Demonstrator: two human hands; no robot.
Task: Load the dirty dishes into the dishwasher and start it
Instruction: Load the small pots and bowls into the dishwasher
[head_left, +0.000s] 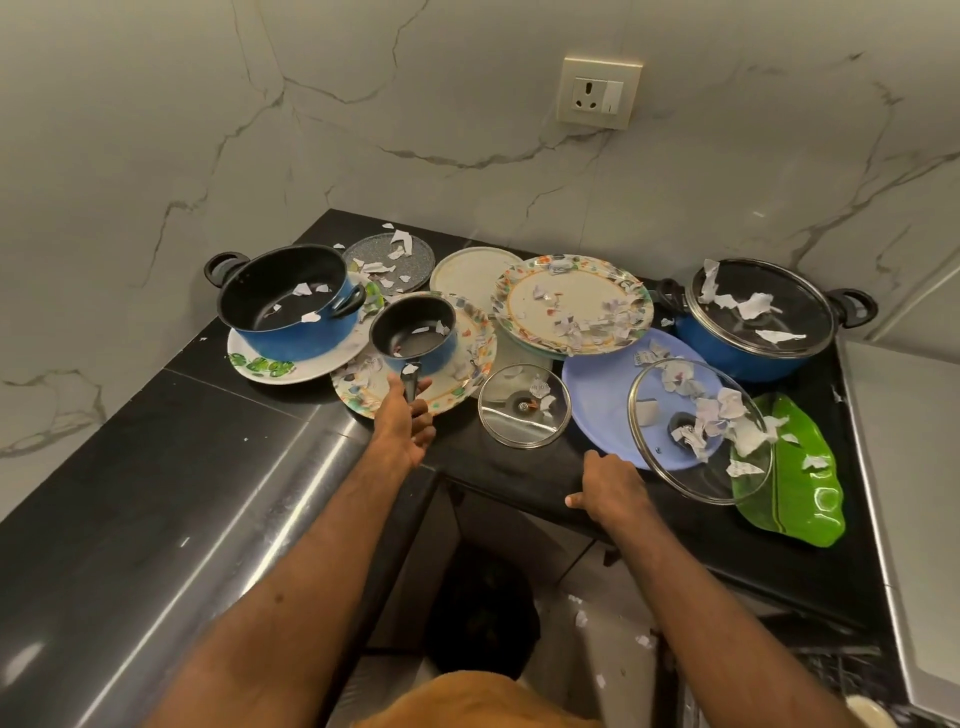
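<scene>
Head view. Dirty dishes are all on the black counter (208, 467), none loaded yet. Paper scraps (592, 319) are strewn over nearly every piece.

Left hand (405, 431): reaching to the saucepan (413, 330), which sits on a floral plate (467, 387) with its handle (410, 384) pointing toward me. That makes the handle the obvious place to take it. My thumb and fingers lie either side of the handle, loosely bent. I cannot tell whether they have clamped on it or only bracket it.

Right hand (608, 483): resting on the counter near its front edge, thumb out to the left, holding nothing. Probably there to brace me while I lean in. The fingers are foreshortened, so I cannot tell whether they are flat or curled.

Judgement: the saucepan comes first because it is small, nearest, and stacked on a plate that cannot move until it is lifted. The scraps inside it would need tipping out before loading.

Risk: the big glass lid (698, 431) lies tilted on the lilac plate (597, 395), overhanging the green dish (795, 488), just beside my right hand. A nudge could slide it.

I cannot make out the dishwasher for certain. There is something dark and rack-like at lower right.
</scene>
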